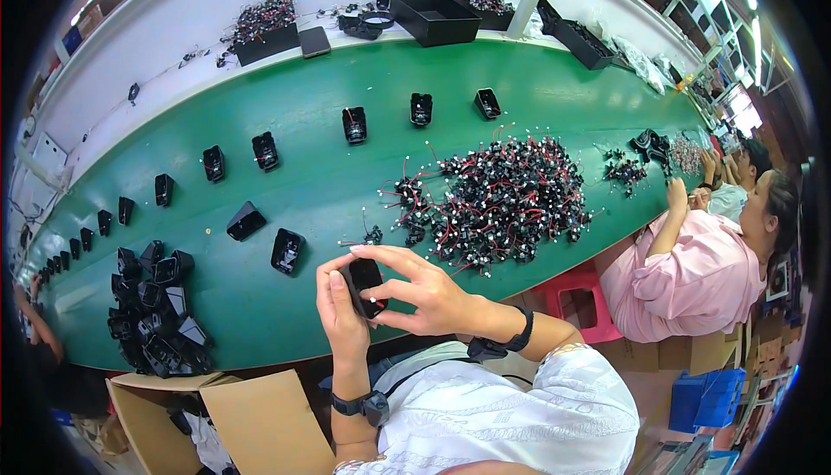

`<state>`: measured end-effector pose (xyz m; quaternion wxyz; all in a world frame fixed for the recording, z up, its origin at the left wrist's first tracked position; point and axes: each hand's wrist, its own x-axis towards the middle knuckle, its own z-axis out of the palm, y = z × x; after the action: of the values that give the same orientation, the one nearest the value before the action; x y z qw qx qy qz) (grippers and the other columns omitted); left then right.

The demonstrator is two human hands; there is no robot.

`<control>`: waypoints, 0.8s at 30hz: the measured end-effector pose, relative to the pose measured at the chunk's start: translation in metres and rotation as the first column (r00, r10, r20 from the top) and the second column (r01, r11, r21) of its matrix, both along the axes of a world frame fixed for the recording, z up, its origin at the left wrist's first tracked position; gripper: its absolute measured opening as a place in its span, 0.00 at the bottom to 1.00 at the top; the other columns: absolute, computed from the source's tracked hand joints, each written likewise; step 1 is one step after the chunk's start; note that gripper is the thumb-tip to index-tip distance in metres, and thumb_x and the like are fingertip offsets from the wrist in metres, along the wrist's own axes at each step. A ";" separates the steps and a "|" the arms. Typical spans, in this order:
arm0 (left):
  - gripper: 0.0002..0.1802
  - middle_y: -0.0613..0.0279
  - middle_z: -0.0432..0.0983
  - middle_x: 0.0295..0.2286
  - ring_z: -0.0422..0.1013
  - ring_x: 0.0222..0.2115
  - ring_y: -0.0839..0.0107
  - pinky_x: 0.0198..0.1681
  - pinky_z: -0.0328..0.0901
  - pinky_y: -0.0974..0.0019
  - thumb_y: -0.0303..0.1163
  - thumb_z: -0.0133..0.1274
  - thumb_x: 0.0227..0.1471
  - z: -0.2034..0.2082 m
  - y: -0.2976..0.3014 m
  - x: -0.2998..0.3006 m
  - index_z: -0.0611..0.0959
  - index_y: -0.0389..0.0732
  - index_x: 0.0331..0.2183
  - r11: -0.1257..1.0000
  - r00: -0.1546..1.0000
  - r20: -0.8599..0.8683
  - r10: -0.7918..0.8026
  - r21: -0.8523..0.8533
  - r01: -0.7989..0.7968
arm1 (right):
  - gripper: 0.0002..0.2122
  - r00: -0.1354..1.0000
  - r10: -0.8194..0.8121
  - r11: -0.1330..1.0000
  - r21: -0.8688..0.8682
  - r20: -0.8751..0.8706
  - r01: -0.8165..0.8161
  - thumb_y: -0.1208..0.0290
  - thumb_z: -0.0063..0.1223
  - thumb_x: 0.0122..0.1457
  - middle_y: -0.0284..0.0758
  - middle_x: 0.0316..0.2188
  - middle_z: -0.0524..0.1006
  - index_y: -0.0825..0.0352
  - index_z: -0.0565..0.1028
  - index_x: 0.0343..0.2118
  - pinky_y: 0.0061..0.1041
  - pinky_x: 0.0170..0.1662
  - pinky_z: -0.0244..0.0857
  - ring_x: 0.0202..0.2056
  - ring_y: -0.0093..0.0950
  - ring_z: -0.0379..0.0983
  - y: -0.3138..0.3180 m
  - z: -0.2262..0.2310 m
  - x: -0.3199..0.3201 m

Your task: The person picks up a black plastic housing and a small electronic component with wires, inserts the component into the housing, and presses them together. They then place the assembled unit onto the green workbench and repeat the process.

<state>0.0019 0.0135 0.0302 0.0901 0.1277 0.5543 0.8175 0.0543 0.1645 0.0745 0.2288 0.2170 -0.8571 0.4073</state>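
Over the table's near edge, my left hand grips a black plastic housing, its open side turned toward my right hand. The right fingers bend over the housing and reach into its opening, one finger along its upper edge. By those fingertips a small wired part with a white connector shows; the rest of it is hidden by the fingers. Just beyond my hands stand an open black housing and one lying tipped over. To their right spreads a big heap of black wired parts with red wires and white connectors.
A pile of black housings lies at left, above an open cardboard box. A curved row of housings crosses the green table. Black bins line the back shelf. A person in pink sits at right by a stool.
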 end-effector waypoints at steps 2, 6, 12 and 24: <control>0.24 0.63 0.74 0.34 0.70 0.26 0.82 0.21 0.62 0.80 0.49 0.39 0.69 -0.003 0.001 -0.002 0.74 0.37 0.47 1.000 1.000 -0.006 -0.010 -0.023 0.010 | 0.19 1.000 0.001 1.000 -0.026 0.016 -0.001 0.73 0.72 0.43 0.48 0.62 0.66 0.65 0.79 0.40 0.43 0.60 0.64 0.60 0.48 0.66 0.005 0.001 -0.001; 0.23 0.61 0.74 0.37 0.71 0.30 0.80 0.24 0.65 0.78 0.47 0.38 0.69 0.002 0.007 0.001 0.74 0.35 0.47 0.995 0.997 -0.026 -0.069 -0.071 0.067 | 0.18 0.999 0.006 0.995 0.102 0.036 -0.010 0.72 0.72 0.41 0.47 0.59 0.68 0.64 0.80 0.38 0.42 0.58 0.66 0.59 0.47 0.68 0.022 0.008 0.000; 0.22 0.53 0.76 0.39 0.72 0.21 0.76 0.24 0.69 0.76 0.40 0.43 0.68 0.021 0.021 0.003 0.65 0.35 0.56 0.962 0.967 -0.005 -0.255 -0.099 0.254 | 0.15 0.997 -0.063 0.979 0.193 -0.054 0.072 0.74 0.71 0.40 0.46 0.55 0.72 0.64 0.81 0.35 0.42 0.56 0.68 0.55 0.47 0.71 0.072 0.028 0.004; 0.14 0.57 0.78 0.36 0.73 0.26 0.76 0.29 0.66 0.75 0.22 0.49 0.60 -0.036 0.009 -0.002 0.73 0.34 0.48 0.879 0.902 -0.414 0.123 -0.376 -0.293 | 0.13 0.726 -0.688 0.511 0.709 -0.002 0.486 0.71 0.69 0.44 0.37 0.59 0.71 0.65 0.84 0.35 0.38 0.63 0.60 0.59 0.42 0.66 0.428 0.023 -0.082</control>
<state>-0.0004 0.0230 -0.0058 -0.0824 0.1982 0.7379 0.6398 -0.0280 0.5929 0.0976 0.1371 -0.0833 -0.9870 -0.0044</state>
